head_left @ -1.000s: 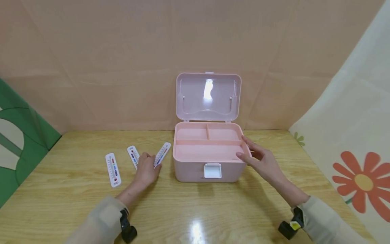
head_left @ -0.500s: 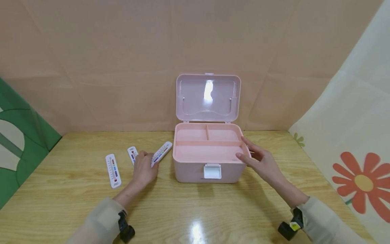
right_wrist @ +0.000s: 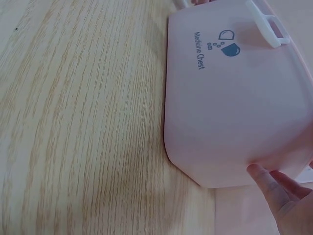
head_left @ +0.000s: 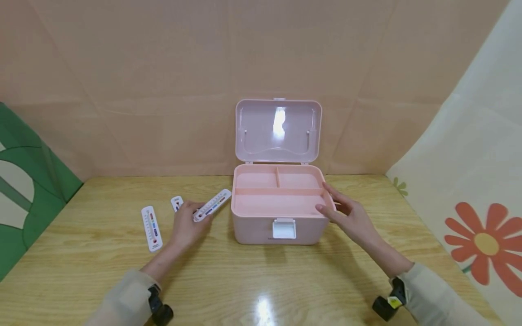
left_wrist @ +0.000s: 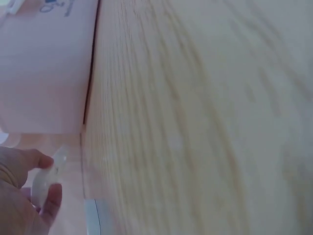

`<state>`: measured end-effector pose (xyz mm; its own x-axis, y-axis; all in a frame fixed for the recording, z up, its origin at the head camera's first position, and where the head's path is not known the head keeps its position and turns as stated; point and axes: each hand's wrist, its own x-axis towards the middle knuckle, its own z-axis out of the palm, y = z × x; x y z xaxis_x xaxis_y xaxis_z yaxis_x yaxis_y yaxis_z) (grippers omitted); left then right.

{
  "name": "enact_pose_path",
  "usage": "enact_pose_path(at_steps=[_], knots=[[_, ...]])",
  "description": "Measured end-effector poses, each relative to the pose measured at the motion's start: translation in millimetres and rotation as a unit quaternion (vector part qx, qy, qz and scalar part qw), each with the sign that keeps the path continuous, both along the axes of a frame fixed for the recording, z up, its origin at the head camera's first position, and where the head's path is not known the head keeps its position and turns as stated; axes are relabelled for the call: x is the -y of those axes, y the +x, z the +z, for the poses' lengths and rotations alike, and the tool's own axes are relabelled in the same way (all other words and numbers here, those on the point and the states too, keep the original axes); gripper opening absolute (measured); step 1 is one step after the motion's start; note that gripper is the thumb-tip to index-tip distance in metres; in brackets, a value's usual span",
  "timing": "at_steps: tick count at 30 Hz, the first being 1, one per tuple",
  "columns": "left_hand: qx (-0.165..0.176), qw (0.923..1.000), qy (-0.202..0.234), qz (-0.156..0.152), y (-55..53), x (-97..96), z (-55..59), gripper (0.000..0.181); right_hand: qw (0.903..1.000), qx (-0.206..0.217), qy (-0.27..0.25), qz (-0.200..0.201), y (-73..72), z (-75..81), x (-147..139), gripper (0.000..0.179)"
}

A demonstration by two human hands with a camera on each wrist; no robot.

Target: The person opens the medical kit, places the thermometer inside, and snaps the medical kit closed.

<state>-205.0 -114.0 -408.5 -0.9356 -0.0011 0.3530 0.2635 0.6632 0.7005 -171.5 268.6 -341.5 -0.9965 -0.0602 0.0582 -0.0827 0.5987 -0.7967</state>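
Note:
In the head view my left hand (head_left: 186,228) pinches a flat white thermometer (head_left: 213,205) with a coloured scale, tilted up towards the right. In the left wrist view, thumb and fingers hold this thermometer (left_wrist: 46,178) by its edges. A second white thermometer (head_left: 176,203) lies on the table behind my left hand, mostly hidden by it. My right hand (head_left: 346,215) grips the right side of a pink medicine box (head_left: 253,231), thumb over the rim. Its lid (head_left: 261,131) stands up, and the divided pink tray (head_left: 281,203) inside holds nothing.
A third thermometer (head_left: 152,228) lies flat on the wooden table (head_left: 228,285), further left. A white latch (head_left: 284,228) hangs on the box front. Behind stands a brown paper wall (head_left: 163,90), with a flowered cloth (head_left: 469,181) on the right.
My left hand has drawn slightly left, and the thermometer in it has tilted lower and shows more of its face. The other thermometer behind the hand is more covered. My right hand stays put.

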Motion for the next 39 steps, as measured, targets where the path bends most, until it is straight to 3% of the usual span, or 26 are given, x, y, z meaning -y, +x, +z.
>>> enact_pose_path(at_steps=[9, 16, 30, 39], knots=[[0.017, 0.9981, 0.057, 0.018, 1.8, 7.5, 4.5, 0.036, 1.0, 0.002, -0.003, 0.005, -1.5, -1.7, -0.5, 0.067], [0.068, 0.9909, 0.112, 0.03, 6.5, 10.4, 11.3, 0.035, 0.9999, -0.005, -0.009, 0.009, -2.2, -2.5, -0.6, 0.065], [0.099, 0.9779, 0.183, -0.015, 9.9, 22.5, 32.4, 0.041, 0.9997, -0.014, -0.014, 0.011, -1.9, -2.3, -0.7, 0.064], [0.105, 0.9761, 0.189, -0.02, 16.0, 21.5, 47.2, 0.044, 0.9999, -0.007, -0.002, 0.01, -0.6, -2.5, -1.6, 0.065]])
